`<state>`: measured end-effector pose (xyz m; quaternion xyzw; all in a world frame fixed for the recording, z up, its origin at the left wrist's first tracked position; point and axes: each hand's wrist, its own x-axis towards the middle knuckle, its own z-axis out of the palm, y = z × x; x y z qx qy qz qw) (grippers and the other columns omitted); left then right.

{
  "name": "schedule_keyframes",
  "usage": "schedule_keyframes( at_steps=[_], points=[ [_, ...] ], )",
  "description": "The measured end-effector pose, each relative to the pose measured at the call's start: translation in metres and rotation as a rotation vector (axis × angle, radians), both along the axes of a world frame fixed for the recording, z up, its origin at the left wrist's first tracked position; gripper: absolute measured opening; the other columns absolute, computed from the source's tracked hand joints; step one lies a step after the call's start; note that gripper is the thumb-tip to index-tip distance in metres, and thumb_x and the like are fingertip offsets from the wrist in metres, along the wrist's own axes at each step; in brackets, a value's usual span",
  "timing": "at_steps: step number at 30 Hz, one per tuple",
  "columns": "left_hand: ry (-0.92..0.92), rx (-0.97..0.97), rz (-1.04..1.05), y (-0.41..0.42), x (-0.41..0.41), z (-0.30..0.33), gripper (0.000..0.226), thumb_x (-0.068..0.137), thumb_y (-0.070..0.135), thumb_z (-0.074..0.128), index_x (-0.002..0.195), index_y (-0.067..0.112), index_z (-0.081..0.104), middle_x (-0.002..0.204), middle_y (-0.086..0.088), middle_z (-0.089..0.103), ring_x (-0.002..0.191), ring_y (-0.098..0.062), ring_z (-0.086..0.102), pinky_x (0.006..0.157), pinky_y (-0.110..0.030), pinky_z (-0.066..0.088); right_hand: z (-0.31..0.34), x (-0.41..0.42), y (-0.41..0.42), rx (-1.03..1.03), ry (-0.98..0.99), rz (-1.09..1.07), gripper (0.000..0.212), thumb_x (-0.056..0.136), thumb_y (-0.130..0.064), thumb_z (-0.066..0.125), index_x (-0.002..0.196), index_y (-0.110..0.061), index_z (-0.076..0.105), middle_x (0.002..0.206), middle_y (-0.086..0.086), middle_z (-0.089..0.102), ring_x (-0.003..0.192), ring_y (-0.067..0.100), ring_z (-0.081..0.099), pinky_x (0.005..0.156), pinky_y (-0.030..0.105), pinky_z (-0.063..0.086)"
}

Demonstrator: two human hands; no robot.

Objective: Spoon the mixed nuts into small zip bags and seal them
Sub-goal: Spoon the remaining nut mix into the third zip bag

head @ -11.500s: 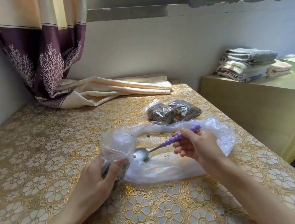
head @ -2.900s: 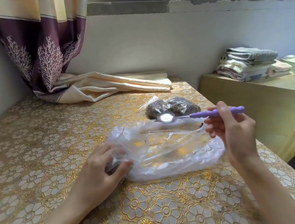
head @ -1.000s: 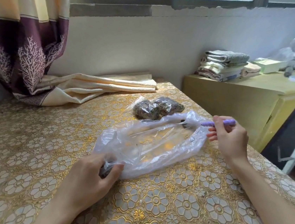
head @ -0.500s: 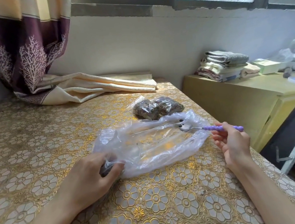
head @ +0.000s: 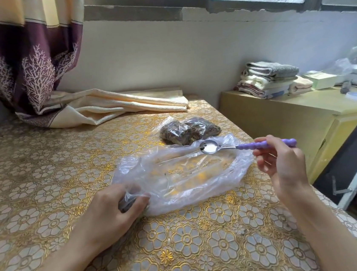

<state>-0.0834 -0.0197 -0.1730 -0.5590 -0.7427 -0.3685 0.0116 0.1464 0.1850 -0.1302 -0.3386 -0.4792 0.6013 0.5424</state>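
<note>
Since half a second earlier, the right hand point(head: 282, 163) had lifted the purple-handled metal spoon point(head: 241, 146) slightly, its bowl now level and apparently empty above the rim of the large, nearly empty clear plastic bag point(head: 182, 175). That hand pinched the handle. The left hand point(head: 113, 212) gripped something dark through the bag's near corner; what it was could not be told. 2 filled small zip bags of nuts point(head: 189, 132) lay just beyond on the gold-patterned desk point(head: 46, 195), so spooning seemed nearly finished.
</note>
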Motion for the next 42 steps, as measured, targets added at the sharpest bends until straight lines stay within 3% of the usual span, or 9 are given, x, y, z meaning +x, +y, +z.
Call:
schedule_keyframes(
  at_steps=[12, 17, 22, 26, 29, 31, 35, 38, 42],
  points=[
    [-0.067, 0.054, 0.044, 0.002, 0.004, 0.002, 0.018, 0.075, 0.057, 0.058, 0.073, 0.039, 0.058, 0.060, 0.008, 0.058, 0.065, 0.003, 0.053, 0.055, -0.008, 0.036, 0.031, -0.023, -0.054, 0.307, -0.042, 0.618, 0.022, 0.079, -0.016, 0.056, 0.089, 0.002, 0.064, 0.073, 0.018, 0.064, 0.057, 0.020, 0.059, 0.046, 0.023, 0.046],
    [-0.097, 0.066, 0.041, 0.002, 0.002, 0.001, 0.039, 0.071, 0.071, 0.047, 0.080, 0.036, 0.062, 0.080, 0.012, 0.065, 0.072, -0.002, 0.059, 0.064, -0.019, 0.045, 0.036, -0.021, -0.040, 0.358, -0.067, 0.709, 0.014, 0.085, -0.009, 0.061, 0.093, 0.001, 0.065, 0.081, 0.019, 0.067, 0.065, 0.021, 0.063, 0.053, 0.025, 0.050],
    [-0.135, 0.138, 0.101, 0.004, 0.001, 0.002, 0.044, 0.072, 0.059, 0.045, 0.084, 0.021, 0.066, 0.080, 0.004, 0.065, 0.064, -0.009, 0.060, 0.057, -0.031, 0.051, 0.044, -0.015, 0.006, 0.253, 0.059, 0.511, 0.019, 0.091, -0.011, 0.046, 0.084, -0.002, 0.061, 0.073, 0.009, 0.071, 0.057, 0.012, 0.054, 0.052, 0.019, 0.044],
    [-0.104, 0.211, 0.032, 0.003, 0.010, 0.006, 0.030, 0.081, 0.052, 0.042, 0.091, 0.030, 0.059, 0.074, 0.011, 0.060, 0.058, 0.004, 0.057, 0.045, -0.010, 0.041, 0.042, -0.009, 0.051, 0.184, -0.120, 0.346, 0.025, 0.098, -0.016, 0.042, 0.092, 0.001, 0.058, 0.088, 0.026, 0.067, 0.058, 0.015, 0.047, 0.050, 0.019, 0.039],
    [-0.032, 0.205, -0.010, 0.004, 0.015, 0.005, 0.027, 0.088, 0.054, 0.038, 0.106, 0.041, 0.053, 0.098, 0.018, 0.057, 0.080, 0.002, 0.058, 0.062, -0.017, 0.047, 0.038, -0.001, 0.075, 0.146, -0.225, 0.327, 0.024, 0.100, -0.018, 0.042, 0.096, 0.000, 0.058, 0.098, 0.029, 0.062, 0.063, 0.017, 0.049, 0.056, 0.024, 0.039],
    [-0.016, 0.132, -0.041, 0.005, 0.015, 0.002, 0.049, 0.088, 0.060, 0.030, 0.111, 0.027, 0.059, 0.100, 0.018, 0.059, 0.082, 0.003, 0.058, 0.068, -0.018, 0.049, 0.038, 0.002, 0.085, 0.153, -0.293, 0.350, 0.024, 0.100, -0.017, 0.041, 0.095, 0.000, 0.058, 0.087, 0.021, 0.067, 0.062, 0.016, 0.051, 0.057, 0.024, 0.042],
    [0.020, 0.042, -0.060, 0.007, 0.011, -0.002, 0.061, 0.082, 0.063, 0.034, 0.086, 0.010, 0.065, 0.064, 0.008, 0.058, 0.059, 0.001, 0.054, 0.056, -0.012, 0.040, 0.041, 0.000, 0.099, 0.212, -0.511, 0.303, 0.023, 0.096, -0.011, 0.043, 0.091, 0.004, 0.059, 0.077, 0.018, 0.069, 0.057, 0.017, 0.049, 0.049, 0.022, 0.042],
    [0.020, -0.015, -0.056, 0.009, 0.010, -0.004, 0.064, 0.078, 0.068, 0.029, 0.076, 0.013, 0.062, 0.073, 0.000, 0.063, 0.068, -0.010, 0.059, 0.069, -0.034, 0.045, 0.044, -0.007, 0.104, 0.253, -0.592, 0.305, 0.022, 0.092, -0.005, 0.042, 0.085, 0.007, 0.058, 0.071, 0.020, 0.069, 0.049, 0.016, 0.045, 0.044, 0.023, 0.037],
    [0.026, 0.000, -0.051, 0.010, 0.011, -0.005, 0.062, 0.078, 0.067, 0.029, 0.073, 0.014, 0.060, 0.070, 0.000, 0.060, 0.068, -0.013, 0.058, 0.068, -0.038, 0.045, 0.049, -0.008, 0.107, 0.307, -0.553, 0.336, 0.023, 0.089, -0.001, 0.039, 0.080, 0.008, 0.057, 0.064, 0.022, 0.067, 0.039, 0.010, 0.046, 0.037, 0.017, 0.035]
  ],
)
